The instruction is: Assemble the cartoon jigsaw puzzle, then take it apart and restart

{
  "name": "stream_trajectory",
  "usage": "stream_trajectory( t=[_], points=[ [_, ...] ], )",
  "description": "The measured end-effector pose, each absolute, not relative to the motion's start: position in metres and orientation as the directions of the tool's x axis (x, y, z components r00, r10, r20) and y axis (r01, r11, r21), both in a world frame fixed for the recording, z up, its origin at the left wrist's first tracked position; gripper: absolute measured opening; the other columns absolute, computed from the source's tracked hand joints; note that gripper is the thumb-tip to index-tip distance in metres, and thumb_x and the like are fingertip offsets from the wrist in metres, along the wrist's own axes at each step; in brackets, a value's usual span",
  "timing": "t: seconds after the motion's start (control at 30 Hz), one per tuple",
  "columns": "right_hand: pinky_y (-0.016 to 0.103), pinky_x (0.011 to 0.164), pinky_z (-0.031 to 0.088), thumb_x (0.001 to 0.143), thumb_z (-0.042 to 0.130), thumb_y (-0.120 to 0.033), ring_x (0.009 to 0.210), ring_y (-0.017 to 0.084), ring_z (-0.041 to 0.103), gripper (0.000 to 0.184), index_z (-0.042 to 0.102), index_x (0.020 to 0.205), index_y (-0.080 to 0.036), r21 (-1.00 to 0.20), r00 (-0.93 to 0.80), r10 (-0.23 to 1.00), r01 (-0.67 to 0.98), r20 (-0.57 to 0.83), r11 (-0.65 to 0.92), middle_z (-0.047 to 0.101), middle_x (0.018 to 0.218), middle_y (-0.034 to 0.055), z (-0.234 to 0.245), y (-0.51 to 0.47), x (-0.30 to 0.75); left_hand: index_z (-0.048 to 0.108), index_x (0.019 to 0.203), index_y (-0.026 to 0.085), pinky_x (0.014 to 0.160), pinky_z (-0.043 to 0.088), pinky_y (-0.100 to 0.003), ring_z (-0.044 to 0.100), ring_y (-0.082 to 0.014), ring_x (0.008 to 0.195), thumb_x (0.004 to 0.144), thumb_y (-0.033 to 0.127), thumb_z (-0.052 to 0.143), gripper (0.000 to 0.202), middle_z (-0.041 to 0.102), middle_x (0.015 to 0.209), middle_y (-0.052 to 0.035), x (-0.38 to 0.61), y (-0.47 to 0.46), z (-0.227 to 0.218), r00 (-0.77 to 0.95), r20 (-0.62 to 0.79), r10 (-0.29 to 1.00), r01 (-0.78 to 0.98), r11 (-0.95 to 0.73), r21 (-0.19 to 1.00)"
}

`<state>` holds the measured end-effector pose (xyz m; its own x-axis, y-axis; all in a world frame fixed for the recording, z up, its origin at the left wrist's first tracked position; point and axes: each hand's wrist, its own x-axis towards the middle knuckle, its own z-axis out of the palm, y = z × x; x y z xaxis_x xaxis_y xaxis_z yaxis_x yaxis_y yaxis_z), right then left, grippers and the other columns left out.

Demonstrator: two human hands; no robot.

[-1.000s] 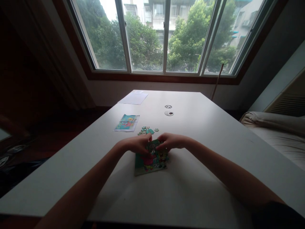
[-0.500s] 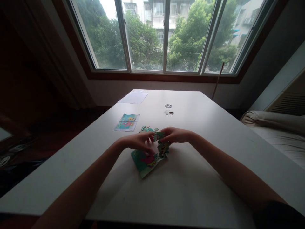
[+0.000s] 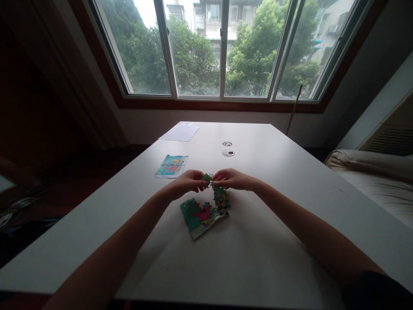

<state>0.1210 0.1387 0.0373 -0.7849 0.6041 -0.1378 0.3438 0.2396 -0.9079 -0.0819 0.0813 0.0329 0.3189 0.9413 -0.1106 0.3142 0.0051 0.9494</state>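
One piece (image 3: 207, 177): left hand (image 3: 187, 184) pinching; right hand (image 3: 232, 178), perhaps.

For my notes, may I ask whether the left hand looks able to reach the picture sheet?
Probably yes: the picture sheet lies uncovered near the left hand, though that hand seems to hold a puzzle piece.

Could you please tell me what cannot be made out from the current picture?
Head view: the full outline of the green puzzle piece, partly covered by the left hand.
Head view: whether the right hand grips the puzzle strip; its own fingers hide any contact.
Head view: any writing on the white paper, too small and faint.
Head view: the rest of the dark sleeve, cut off by the bottom edge.
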Motion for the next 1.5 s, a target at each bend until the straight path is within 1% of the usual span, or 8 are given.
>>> stream_trajectory(
  t=[0.23, 0.37, 0.5, 0.83, 1.0, 1.17, 1.33, 1.5],
  points=[
    [0.022, 0.056, 0.041, 0.067, 0.066, -0.037, 0.061, 0.009, 0.053, 0.026, 0.063, 0.077, -0.013, -0.913, -0.675, 0.723, 0.187, 0.148, 0.362, 0.061, 0.067, 0.0019, 0.038, 0.134, 0.112, 0.063, 0.079, 0.014, 0.054, 0.041, -0.021, 0.054, -0.0096, 0.060, 0.066, 0.031, 0.069, 0.022, 0.062, 0.068, -0.0016, -0.076, 0.078, 0.040, 0.302, -0.043, 0.952, 0.232, -0.030, 0.972],
    [0.018, 0.049, 0.037, 0.068, 0.066, -0.034, 0.055, 0.005, 0.049, 0.022, 0.062, 0.074, -0.013, -0.998, -0.640, 0.768, 0.064, -0.024, 0.023, 0.056, 0.063, -0.0009, 0.044, 0.130, 0.113, 0.062, 0.089, 0.014, 0.064, 0.046, -0.026, 0.058, -0.0121, 0.069, 0.066, 0.031, 0.069, 0.029, 0.065, 0.080, -0.0059, -0.076, 0.081, 0.037, 0.245, 0.015, 0.969, 0.171, -0.058, 0.984],
    [0.016, 0.048, 0.037, 0.066, 0.069, -0.025, 0.055, 0.004, 0.048, 0.016, 0.061, 0.074, -0.014, -0.943, -0.678, 0.709, -0.071, -0.194, -0.326, 0.054, 0.062, -0.0024, 0.045, 0.128, 0.112, 0.062, 0.088, 0.013, 0.067, 0.048, -0.029, 0.059, -0.0133, 0.069, 0.067, 0.032, 0.067, 0.028, 0.066, 0.079, -0.0069, -0.077, 0.084, 0.035, 0.215, 0.055, 0.975, 0.163, -0.091, 0.982],
    [0.019, 0.045, 0.039, 0.071, 0.058, -0.020, 0.047, 0.006, 0.046, 0.011, 0.052, 0.064, -0.015, -0.847, -0.604, 0.680, -0.015, -0.415, -0.531, 0.053, 0.053, -0.0024, 0.034, 0.136, 0.109, 0.067, 0.073, 0.017, 0.070, 0.045, -0.028, 0.059, -0.0151, 0.068, 0.061, 0.024, 0.071, 0.014, 0.065, 0.069, -0.0012, -0.068, 0.078, 0.040, 0.059, 0.229, 0.972, 0.323, -0.236, 0.917],
    [0.018, 0.046, 0.038, 0.068, 0.065, -0.022, 0.050, 0.005, 0.046, 0.011, 0.058, 0.069, -0.014, -0.924, -0.598, 0.754, -0.056, -0.272, -0.377, 0.055, 0.059, -0.0009, 0.037, 0.136, 0.113, 0.066, 0.077, 0.015, 0.070, 0.047, -0.030, 0.060, -0.0158, 0.068, 0.062, 0.024, 0.070, 0.018, 0.066, 0.071, -0.0030, -0.062, 0.078, 0.035, -0.017, 0.215, 0.977, 0.247, -0.204, 0.947],
    [0.019, 0.051, 0.038, 0.061, 0.071, -0.034, 0.055, 0.006, 0.048, 0.027, 0.064, 0.076, -0.012, -0.998, -0.644, 0.765, 0.050, 0.001, 0.044, 0.058, 0.064, 0.0006, 0.038, 0.133, 0.115, 0.063, 0.083, 0.011, 0.072, 0.049, -0.032, 0.062, -0.0155, 0.069, 0.063, 0.028, 0.071, 0.028, 0.067, 0.075, -0.0067, -0.054, 0.076, 0.029, -0.005, 0.095, 0.995, 0.049, -0.095, 0.994],
    [0.023, 0.055, 0.042, 0.066, 0.065, -0.042, 0.060, 0.010, 0.053, 0.031, 0.065, 0.078, -0.014, -0.892, -0.563, 0.803, 0.239, 0.196, 0.385, 0.063, 0.069, 0.0041, 0.039, 0.133, 0.115, 0.064, 0.087, 0.011, 0.076, 0.048, -0.031, 0.062, -0.0154, 0.075, 0.062, 0.023, 0.072, 0.029, 0.067, 0.079, -0.0070, -0.053, 0.075, 0.031, 0.052, 0.010, 0.999, -0.079, -0.006, 0.997],
    [0.025, 0.061, 0.045, 0.069, 0.064, -0.042, 0.067, 0.014, 0.060, 0.027, 0.065, 0.078, -0.016, -0.816, -0.560, 0.786, 0.305, 0.262, 0.490, 0.066, 0.076, 0.0053, 0.040, 0.133, 0.116, 0.063, 0.088, 0.012, 0.077, 0.048, -0.030, 0.062, -0.0147, 0.077, 0.065, 0.027, 0.072, 0.029, 0.067, 0.080, -0.0063, -0.053, 0.075, 0.031, 0.071, -0.016, 0.997, -0.137, 0.026, 0.990]
  ],
)
